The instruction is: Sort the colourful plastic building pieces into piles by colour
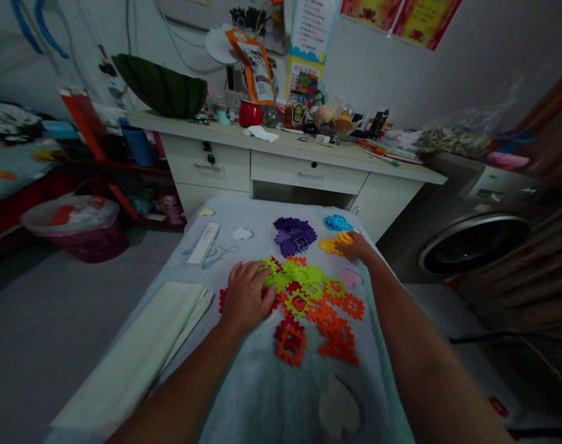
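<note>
A joined sheet of interlocking plastic tiles [318,302] in green, orange and red lies on a small table covered with a pale cloth [262,394]. My left hand [246,296] rests on the sheet's left edge, fingers curled over green and red tiles. My right hand [355,246] reaches to the far right and closes its fingers on a small heap of yellow tiles [332,245]. A heap of purple tiles [293,235] and a heap of blue tiles [337,222] lie just beyond.
A folded cream cloth [146,345] and a white box [203,243] lie on the table's left side. Behind stands a cluttered white desk [281,163] with half a watermelon [163,86]. A washing machine [475,240] is at right, a lined bin [74,225] at left.
</note>
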The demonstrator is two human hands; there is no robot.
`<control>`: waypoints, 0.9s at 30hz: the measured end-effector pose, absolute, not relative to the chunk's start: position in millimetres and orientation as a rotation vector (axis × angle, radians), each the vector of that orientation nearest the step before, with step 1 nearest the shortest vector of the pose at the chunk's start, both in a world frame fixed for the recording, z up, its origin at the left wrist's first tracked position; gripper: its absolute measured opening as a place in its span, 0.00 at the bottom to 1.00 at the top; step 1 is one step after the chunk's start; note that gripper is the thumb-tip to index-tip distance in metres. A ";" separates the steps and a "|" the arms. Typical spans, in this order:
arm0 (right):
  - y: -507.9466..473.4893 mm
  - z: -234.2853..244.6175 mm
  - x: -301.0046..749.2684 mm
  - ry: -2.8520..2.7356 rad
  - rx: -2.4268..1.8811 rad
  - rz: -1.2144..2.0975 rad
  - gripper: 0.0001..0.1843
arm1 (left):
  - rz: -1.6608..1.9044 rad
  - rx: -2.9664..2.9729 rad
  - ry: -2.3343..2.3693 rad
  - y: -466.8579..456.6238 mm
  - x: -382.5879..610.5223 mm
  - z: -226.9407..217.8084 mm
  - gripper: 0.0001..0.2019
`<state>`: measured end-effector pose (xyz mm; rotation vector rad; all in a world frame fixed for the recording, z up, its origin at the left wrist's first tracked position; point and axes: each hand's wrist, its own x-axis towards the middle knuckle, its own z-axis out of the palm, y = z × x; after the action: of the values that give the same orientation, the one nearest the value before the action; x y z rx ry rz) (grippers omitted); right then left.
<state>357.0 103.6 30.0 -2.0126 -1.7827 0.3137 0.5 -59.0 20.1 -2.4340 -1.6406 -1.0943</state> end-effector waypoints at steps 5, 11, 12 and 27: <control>70.4 39.2 342.9 -1.976 -2.102 0.478 0.38 | -1.119 -2.453 -1.610 -53.1 0.7 18.9 0.11; 44.0 41.9 322.8 -2.150 -1.952 0.512 0.32 | -1.038 -2.481 -1.603 -49.3 2.3 16.5 0.11; 41.8 42.4 319.5 -2.176 -1.906 0.541 0.29 | -1.033 -2.488 -1.601 -48.8 2.2 16.1 0.11; 7.1 87.3 246.2 -2.307 -1.116 1.104 0.34 | -1.174 -2.555 -1.614 -51.0 0.6 17.9 0.26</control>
<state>246.2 7.1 87.3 -1.1160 -2.3071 1.1038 0.6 -51.0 17.9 -2.5545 -1.6135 -1.1743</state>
